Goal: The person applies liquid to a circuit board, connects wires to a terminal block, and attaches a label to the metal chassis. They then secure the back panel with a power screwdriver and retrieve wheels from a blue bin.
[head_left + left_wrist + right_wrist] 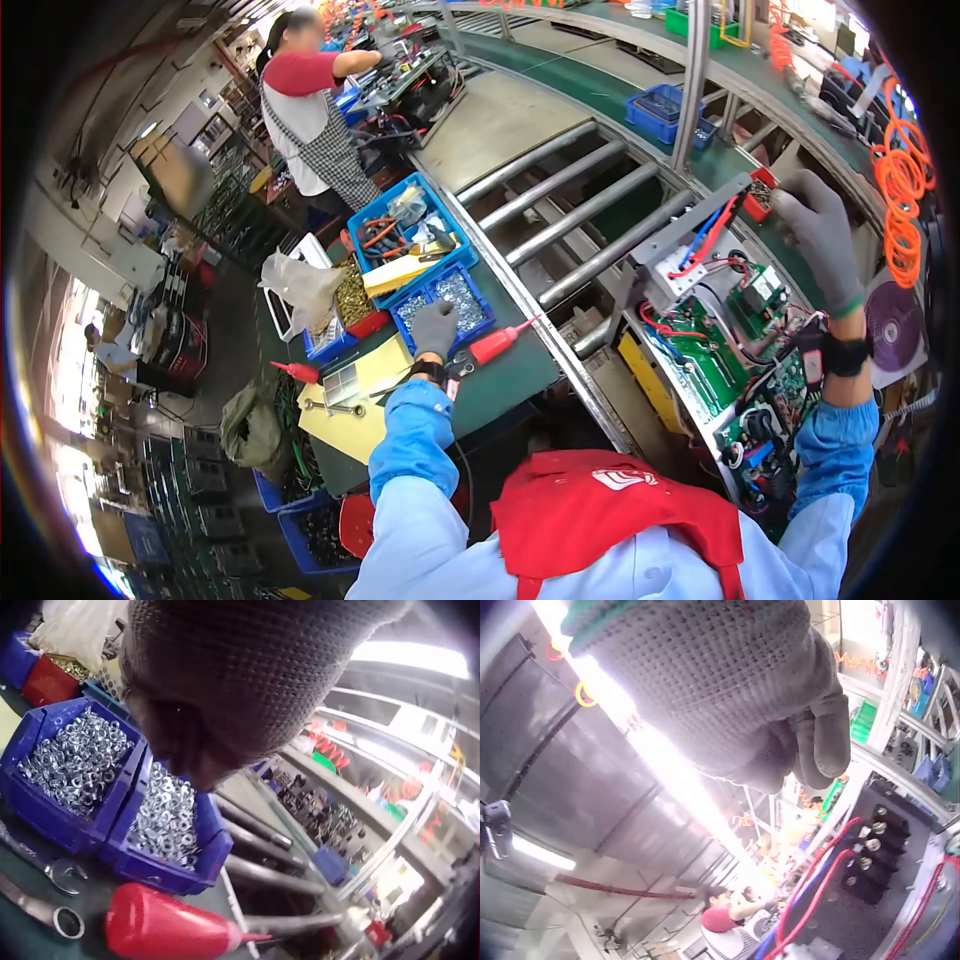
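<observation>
Holds gloved L hand (434,328) over blue bin (154,871) of small metal rings (161,825), w/ bent fingers; can't tell if gripping any. Holds gloved R hand (822,240) up near metal bracket (690,218) on circuit-board assy (705,372), also w/ bent fingers; can't tell grip there, w/ palm out of sight. Has red bottle (492,346) lying just beside bin, wrench (335,408) on yellow sheet (335,436) nearby. Has roller conveyor (583,214) btwn bin & assy. Shares shop floor w/ 2nd worker (310,125) in checked apron (332,150), in bkgd.
</observation>
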A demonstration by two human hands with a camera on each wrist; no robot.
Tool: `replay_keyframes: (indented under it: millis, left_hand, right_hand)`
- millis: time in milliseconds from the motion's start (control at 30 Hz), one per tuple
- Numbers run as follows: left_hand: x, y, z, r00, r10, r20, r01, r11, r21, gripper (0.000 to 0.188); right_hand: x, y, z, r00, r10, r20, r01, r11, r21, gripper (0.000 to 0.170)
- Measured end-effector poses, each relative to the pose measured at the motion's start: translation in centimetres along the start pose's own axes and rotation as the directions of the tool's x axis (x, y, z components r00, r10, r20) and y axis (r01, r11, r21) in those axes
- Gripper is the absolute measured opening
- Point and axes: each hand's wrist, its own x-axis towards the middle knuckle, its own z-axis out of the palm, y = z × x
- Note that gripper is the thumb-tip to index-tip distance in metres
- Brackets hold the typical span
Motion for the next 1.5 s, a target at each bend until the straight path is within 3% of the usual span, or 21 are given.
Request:
replay_keyframes:
  millis: [167, 267, 300, 433, 533, 567, 667, 800, 833, 900, 933, 967, 1000, 1100, 1133, 1200, 1233, 1300, 1367, 1467, 1500]
  left_hand:
    - [0.9, 1.6, 2.3, 0.981, 0.055, 0.184, -0.134, 0.883, 0.451, 0.032]
    - [2.4, 0.9, 3.5, 0.980, 0.068, 0.186, -0.159, 0.830, 0.534, 0.027]
    - [2.6, 0.8, 3.7, 0.974, 0.183, 0.137, -0.228, 0.774, 0.591, 0.018]
    - [4.4, 0.3, 4.4, 0.979, 0.115, 0.168, -0.194, 0.780, 0.595, 0.014]
    - [5.3, 0.2, 3.6, 0.992, 0.015, 0.127, -0.074, 0.877, 0.474, 0.017]
    - [5.2, 0.4, 3.3, 0.993, -0.100, 0.055, 0.072, 0.921, 0.383, 0.019]
    - [5.1, -1.1, 2.4, 0.996, -0.082, 0.028, 0.078, 0.989, 0.125, 0.021]
    - [5.2, -2.0, 2.5, 0.995, -0.067, 0.075, 0.071, 0.996, -0.052, 0.026]
    - [5.3, -2.2, 3.0, 0.994, -0.104, 0.045, 0.113, 0.934, -0.339, 0.025]
    - [4.7, 0.0, 1.6, 0.962, -0.141, 0.235, 0.272, 0.601, -0.752, 0.022]
    - [3.5, 2.9, -0.5, 0.936, -0.112, 0.335, 0.352, 0.359, -0.865, 0.021]
    - [2.1, 6.5, -2.4, 0.942, -0.025, 0.336, 0.333, 0.219, -0.917, 0.020]
    - [0.4, 10.3, -4.4, 0.942, 0.065, 0.328, 0.324, 0.072, -0.943, 0.021]
    - [-5.0, 19.2, -8.2, 0.931, 0.283, 0.231, 0.221, 0.066, -0.973, 0.026]
    - [-6.7, 21.5, -9.2, 0.913, 0.347, 0.215, 0.205, 0.066, -0.977, 0.027]
    - [-9.6, 25.6, -10.3, 0.892, 0.419, 0.168, 0.169, 0.034, -0.985, 0.029]
    - [-10.7, 27.2, -10.6, 0.889, 0.432, 0.152, 0.169, 0.000, -0.986, 0.027]
    - [-11.7, 28.7, -10.0, 0.884, 0.456, 0.106, 0.124, -0.009, -0.992, 0.023]
    - [-12.4, 29.7, -10.1, 0.882, 0.460, 0.105, 0.150, -0.062, -0.987, 0.021]
    - [-13.1, 30.5, -10.0, 0.903, 0.429, -0.002, -0.007, 0.008, -1.000, 0.021]
    - [-13.1, 30.5, -10.1, 0.897, 0.442, -0.010, 0.006, -0.035, -0.999, 0.020]
  right_hand:
    - [-2.7, -3.4, 2.9, 1.000, -0.021, -0.009, 0.022, 1.000, 0.023, 0.014]
    - [-3.8, -3.7, 3.9, 1.000, -0.021, 0.009, 0.020, 0.998, 0.057, 0.013]
    - [-4.3, -4.5, 4.2, 1.000, -0.002, 0.003, 0.002, 1.000, 0.002, 0.013]
    - [-5.5, -5.4, 5.4, 1.000, 0.027, -0.006, -0.027, 0.999, 0.017, 0.014]
    - [-5.9, -5.8, 6.0, 0.997, 0.068, 0.042, -0.068, 0.998, 0.012, 0.015]
    - [-6.0, -5.5, 6.2, 0.995, 0.086, 0.045, -0.088, 0.995, 0.039, 0.016]
    - [-6.0, -5.6, 6.8, 0.993, 0.086, 0.076, -0.088, 0.996, 0.029, 0.016]
    - [-6.3, -5.5, 7.5, 0.993, 0.059, 0.106, -0.064, 0.997, 0.047, 0.017]
    - [-6.5, -5.9, 7.7, 0.990, 0.082, 0.111, -0.088, 0.995, 0.054, 0.016]
    - [-7.0, -6.2, 8.3, 0.989, 0.011, 0.145, -0.022, 0.997, 0.078, 0.016]
    - [-7.3, -6.1, 8.6, 0.987, -0.023, 0.156, 0.009, 0.996, 0.088, 0.016]
    - [-7.5, -5.6, 9.1, 0.976, -0.044, 0.213, 0.016, 0.992, 0.128, 0.018]
    - [-7.6, -6.2, 9.7, 0.955, -0.170, 0.245, 0.159, 0.985, 0.064, 0.019]
    - [-8.3, -6.5, 11.5, 0.897, -0.183, 0.402, 0.146, 0.982, 0.121, 0.024]
    - [-8.5, -5.8, 12.3, 0.892, -0.286, 0.351, 0.276, 0.958, 0.079, 0.025]
    - [-8.7, -5.6, 12.9, 0.904, -0.290, 0.314, 0.289, 0.956, 0.050, 0.025]
    - [-8.9, -6.1, 12.7, 0.928, -0.203, 0.312, 0.191, 0.979, 0.068, 0.025]
    - [-9.1, -6.8, 12.1, 0.947, -0.035, 0.320, -0.002, 0.993, 0.114, 0.026]
    - [-8.8, -6.0, 11.5, 0.958, -0.032, 0.284, 0.003, 0.995, 0.104, 0.026]
    - [-8.8, -6.3, 10.6, 0.965, -0.024, 0.260, -0.015, 0.989, 0.147, 0.024]
    - [-8.9, -6.4, 10.4, 0.969, -0.028, 0.247, -0.012, 0.987, 0.159, 0.023]
